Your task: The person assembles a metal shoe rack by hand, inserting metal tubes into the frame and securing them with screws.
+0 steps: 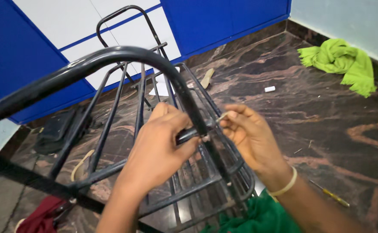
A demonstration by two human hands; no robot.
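Your left hand (161, 142) is closed around a thin bar of the black metal rack (111, 64), with the fingers curled tight and the thumb pressing on the bar near the middle of the frame. Your right hand (251, 136) is just beside it on the other side of the curved tube, and its thumb and first finger pinch a small pale piece (222, 115) that touches the same bar; the other fingers are half folded. What this piece is exactly, I cannot tell. A pale band (285, 188) sits on your right wrist. The rack stands on the dark marble floor (327, 112), close to you, and its far end reaches toward the blue and white wall. Near the far right corner of the floor lies a green cloth (340, 60). A thin screwdriver with a yellow handle (330, 194) lies on the floor near your right forearm. A dark red cloth (40, 215) lies at the near left side.
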